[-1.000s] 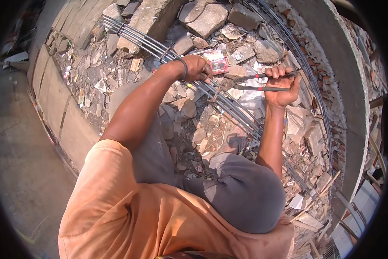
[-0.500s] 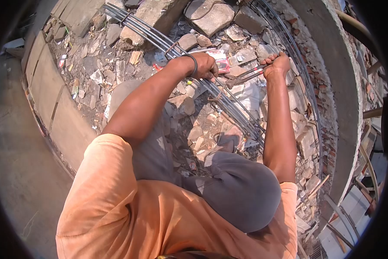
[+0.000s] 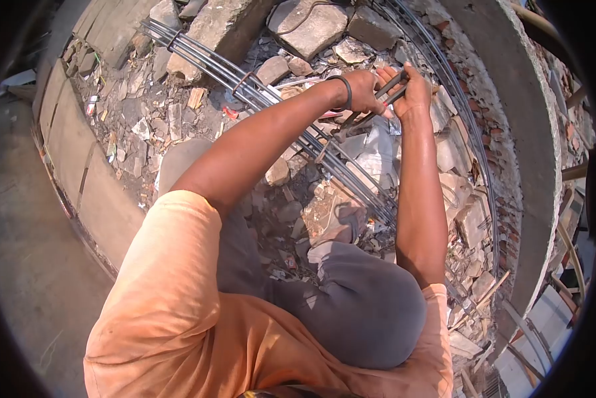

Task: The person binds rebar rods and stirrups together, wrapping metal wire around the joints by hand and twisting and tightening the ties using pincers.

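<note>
In the head view, both hands are brought close together over the rubble (image 3: 158, 113), and a pair of dark pliers (image 3: 395, 82) is caught between them. The handles are gripped by the right hand (image 3: 414, 93), its fingers and thumb bent around them. The left hand (image 3: 364, 91), with a black band (image 3: 346, 93) worn at its wrist, is curled right beside the right one, against the handles; whether it has hold of them cannot be told, as its fingers are partly hidden. The head of the pliers is pointed down and to the left, close to a bundle of metal rods (image 3: 212, 65); whether the rods are touched by it cannot be made out.

The bundle is laid slantwise across the broken ground, from the upper left to just above a foot (image 3: 346, 222), and part of it is covered by the left forearm. It is ringed along its length by bent metal loops (image 3: 243, 81). Beneath and beyond the hands, a crumpled white sheet (image 3: 379, 152) is spread among the debris. At the top, a concrete block (image 3: 309, 28) is seen, and on the right more thin rods (image 3: 478, 149) are bowed along a rough wall (image 3: 533, 126).
</note>
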Demonstrator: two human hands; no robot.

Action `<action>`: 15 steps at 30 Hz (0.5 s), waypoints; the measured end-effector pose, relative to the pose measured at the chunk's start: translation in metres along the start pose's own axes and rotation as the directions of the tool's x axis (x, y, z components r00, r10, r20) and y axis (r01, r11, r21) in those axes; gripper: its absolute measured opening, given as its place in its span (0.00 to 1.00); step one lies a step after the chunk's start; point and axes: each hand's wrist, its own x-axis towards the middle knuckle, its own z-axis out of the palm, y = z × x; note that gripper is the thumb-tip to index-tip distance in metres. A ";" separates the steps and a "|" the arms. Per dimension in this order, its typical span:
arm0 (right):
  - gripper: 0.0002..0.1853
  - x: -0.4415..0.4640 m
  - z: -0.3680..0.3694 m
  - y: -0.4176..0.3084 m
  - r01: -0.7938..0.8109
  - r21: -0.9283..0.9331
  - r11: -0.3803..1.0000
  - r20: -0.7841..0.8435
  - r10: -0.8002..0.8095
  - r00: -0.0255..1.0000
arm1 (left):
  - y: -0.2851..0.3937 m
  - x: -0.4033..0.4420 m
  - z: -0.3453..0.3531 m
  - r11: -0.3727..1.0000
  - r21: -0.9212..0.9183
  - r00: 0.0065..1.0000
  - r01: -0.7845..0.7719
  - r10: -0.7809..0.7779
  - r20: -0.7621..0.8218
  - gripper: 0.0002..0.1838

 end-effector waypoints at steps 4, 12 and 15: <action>0.27 0.030 0.001 0.010 -0.078 -0.095 0.992 0.007 0.079 0.997 | -0.005 0.014 0.001 0.984 0.074 0.987 0.159 -0.157 -0.036 0.31; 0.21 0.057 0.008 0.021 -0.074 -0.018 0.997 0.034 0.074 0.997 | 0.004 0.035 0.029 0.891 0.231 0.919 0.392 -0.368 -0.140 0.28; 0.25 0.037 -0.003 0.011 -0.009 0.176 0.984 0.328 -0.050 0.943 | 0.001 0.023 0.014 0.900 -0.233 0.929 0.368 -0.367 0.049 0.21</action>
